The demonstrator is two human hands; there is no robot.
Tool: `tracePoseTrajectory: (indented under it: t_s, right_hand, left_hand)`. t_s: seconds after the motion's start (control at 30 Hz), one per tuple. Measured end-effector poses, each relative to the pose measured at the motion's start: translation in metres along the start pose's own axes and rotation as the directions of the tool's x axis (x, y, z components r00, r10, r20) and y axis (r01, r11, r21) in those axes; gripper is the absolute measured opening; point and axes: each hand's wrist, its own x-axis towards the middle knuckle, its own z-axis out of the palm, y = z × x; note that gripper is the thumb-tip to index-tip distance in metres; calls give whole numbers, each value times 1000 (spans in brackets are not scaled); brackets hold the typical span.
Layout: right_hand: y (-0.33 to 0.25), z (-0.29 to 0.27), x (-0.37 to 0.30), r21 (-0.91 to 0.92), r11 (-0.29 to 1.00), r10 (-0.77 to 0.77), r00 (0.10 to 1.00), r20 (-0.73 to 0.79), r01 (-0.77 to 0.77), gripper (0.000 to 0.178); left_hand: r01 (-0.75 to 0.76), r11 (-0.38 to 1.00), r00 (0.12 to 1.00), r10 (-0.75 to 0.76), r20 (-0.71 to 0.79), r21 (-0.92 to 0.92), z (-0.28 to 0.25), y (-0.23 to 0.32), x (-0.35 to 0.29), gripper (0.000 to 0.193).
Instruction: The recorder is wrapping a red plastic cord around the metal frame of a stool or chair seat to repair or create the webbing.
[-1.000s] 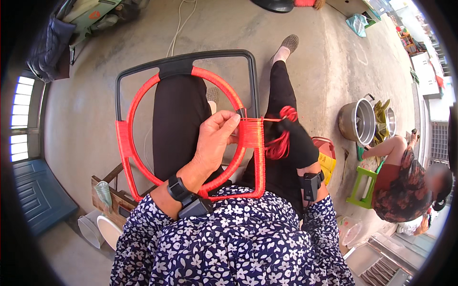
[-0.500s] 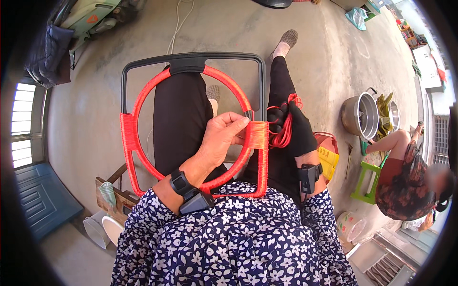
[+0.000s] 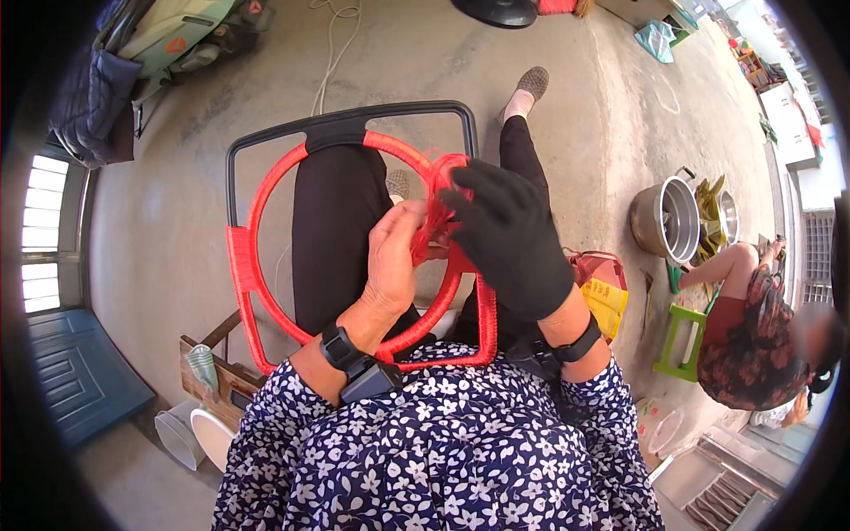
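Across my lap lies a black rounded-square frame with a ring inside it. Shiny red cord is wound tightly around most of the ring and the frame's lower sides. A loose bundle of red cord is held at the ring's right side. My right hand, in a black glove, grips that bundle between its fingers, which are slightly blurred. Bare and bent, the fingers of my left hand close on the bundle's left side. Their tips are partly hidden by the cord.
A seated person is at the right, near a green stool, a large metal pot and green leaves. A red and yellow bag lies by my right forearm. Left stand a wooden bench and a white bucket.
My right hand has brought the cord bundle left and up, over the ring's right side. My left hand has left the wrapped joint and now meets the bundle. The frame has tilted slightly.
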Motion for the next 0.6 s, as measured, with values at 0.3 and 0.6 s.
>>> tracePoseTrajectory:
  t_s: [0.3, 0.6]
  right_hand:
    - [33, 24, -34, 535, 806, 182, 967, 179, -251, 36]
    - [48, 13, -58, 530, 639, 395, 830, 395, -557, 19]
  left_hand:
    - [-86, 926, 993, 109, -42, 367, -9, -8, -2, 14]
    - [172, 984, 985, -171, 32, -38, -2, -2, 1, 20]
